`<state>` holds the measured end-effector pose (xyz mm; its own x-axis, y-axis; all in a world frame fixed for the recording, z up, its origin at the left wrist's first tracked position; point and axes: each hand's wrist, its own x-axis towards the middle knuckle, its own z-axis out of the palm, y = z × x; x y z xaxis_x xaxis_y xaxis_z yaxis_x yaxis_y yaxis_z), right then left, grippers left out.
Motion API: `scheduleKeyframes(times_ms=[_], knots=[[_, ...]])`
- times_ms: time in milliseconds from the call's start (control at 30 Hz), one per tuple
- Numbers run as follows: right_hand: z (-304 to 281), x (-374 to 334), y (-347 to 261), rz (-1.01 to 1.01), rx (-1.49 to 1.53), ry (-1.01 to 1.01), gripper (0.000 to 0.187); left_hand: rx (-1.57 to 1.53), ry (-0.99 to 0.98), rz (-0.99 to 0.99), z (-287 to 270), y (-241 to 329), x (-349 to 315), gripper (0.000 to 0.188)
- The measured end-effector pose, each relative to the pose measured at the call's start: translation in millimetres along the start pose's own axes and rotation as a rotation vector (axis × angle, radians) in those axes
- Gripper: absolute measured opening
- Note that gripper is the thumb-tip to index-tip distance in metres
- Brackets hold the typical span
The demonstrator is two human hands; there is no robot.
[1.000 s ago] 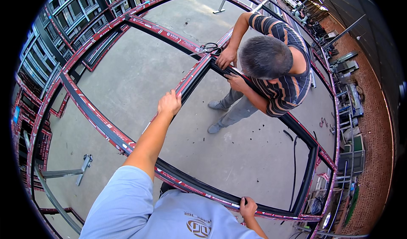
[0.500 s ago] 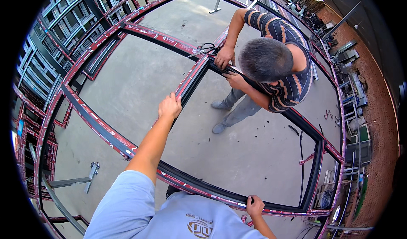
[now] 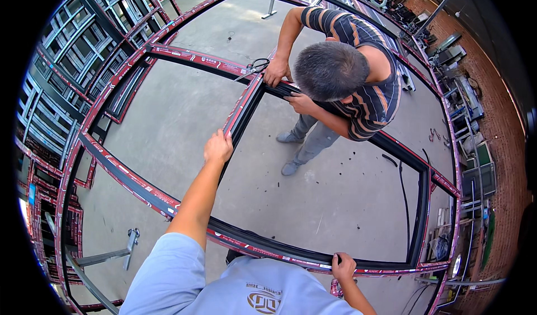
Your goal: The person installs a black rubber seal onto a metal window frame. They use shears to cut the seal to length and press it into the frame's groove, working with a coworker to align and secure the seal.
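A large dark window frame (image 3: 131, 181) covered with red printed film spans the view. My left hand (image 3: 218, 146) reaches out and wraps round its cross bar (image 3: 244, 109). My right hand (image 3: 343, 266) is curled over the near rail (image 3: 268, 252), thumb on the inner side. Opposite me, a co-worker in a striped shirt bends over the far corner of the same opening. One of that person's hands (image 3: 277, 70) presses on the corner; the other hand (image 3: 302, 102) is at the black inner edge beside it. Scissors (image 3: 257, 67) with black handles lie on the frame near that corner.
Stacked frames (image 3: 67, 80) stand at the left. A metal support (image 3: 106, 257) is below the frame at lower left. On the concrete floor (image 3: 319, 209) lie small black scraps and a long black strip (image 3: 405, 203). Assorted equipment (image 3: 475, 178) lines the brick-coloured ground at right.
My view has shifted slightly, so the frame sits a little differently in it. Both my hands keep their hold. The co-worker stays bent at the same corner, hands only slightly moved.
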<state>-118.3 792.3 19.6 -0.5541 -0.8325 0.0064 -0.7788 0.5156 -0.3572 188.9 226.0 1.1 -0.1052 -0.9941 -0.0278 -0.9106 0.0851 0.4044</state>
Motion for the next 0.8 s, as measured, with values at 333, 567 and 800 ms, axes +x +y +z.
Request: scheduleKeyframes(times_ms=[333, 567, 800], knots=[[-7, 2, -13, -0.009, 0.032, 0.025, 0.019, 0.037, 0.011, 0.006, 5, -5, 3, 0.044], [-11, 3, -9, -0.019, 0.039, 0.053, 0.019, 0.087, 0.041, 0.038, 15, -5, 7, 0.048], [-7, 0, 1, 0.004, 0.027, 0.055, 0.018, 0.092, 0.022, 0.056, 5, 7, 0, 0.049]])
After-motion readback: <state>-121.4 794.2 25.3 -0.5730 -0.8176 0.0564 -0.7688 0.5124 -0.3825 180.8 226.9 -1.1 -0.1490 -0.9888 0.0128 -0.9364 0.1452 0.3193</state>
